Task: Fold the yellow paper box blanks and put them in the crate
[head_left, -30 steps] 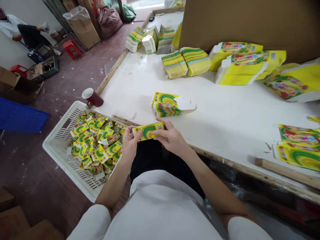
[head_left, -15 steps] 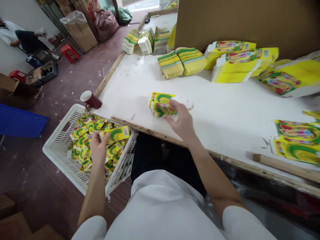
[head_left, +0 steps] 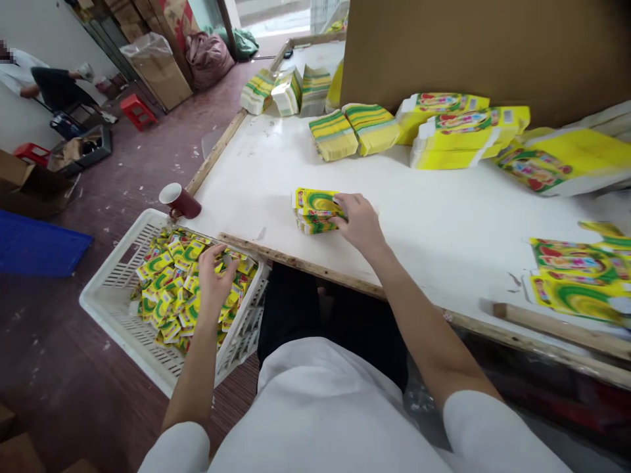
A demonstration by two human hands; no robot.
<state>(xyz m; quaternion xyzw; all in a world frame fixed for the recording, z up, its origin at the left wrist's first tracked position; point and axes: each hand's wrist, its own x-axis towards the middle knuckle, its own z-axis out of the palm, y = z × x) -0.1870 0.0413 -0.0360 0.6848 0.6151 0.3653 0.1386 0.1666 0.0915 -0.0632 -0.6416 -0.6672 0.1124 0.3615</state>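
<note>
My left hand (head_left: 215,279) hovers over the white plastic crate (head_left: 106,279), fingers apart and nothing held between them. Small yellow-green printed cartons (head_left: 170,289) fill that crate in a loose heap. On the white table, my right hand (head_left: 363,226) pinches the right end of a flattened yellow-green carton (head_left: 315,199). It lies on top of a small stack of similar flat cartons (head_left: 318,226). Fingers and thumb hide the held end.
A dark red mug (head_left: 187,203) stands at the table's left corner. Bundles of flat cartons (head_left: 335,135) line the back, below a brown cardboard panel (head_left: 468,52). More cartons (head_left: 572,282) and a wooden strip (head_left: 552,328) lie right. A person (head_left: 54,82) sits far left.
The carton in my left hand has been let go over the crate, and that hand's fingers have spread. My right hand has closed on the top carton of the stack.
</note>
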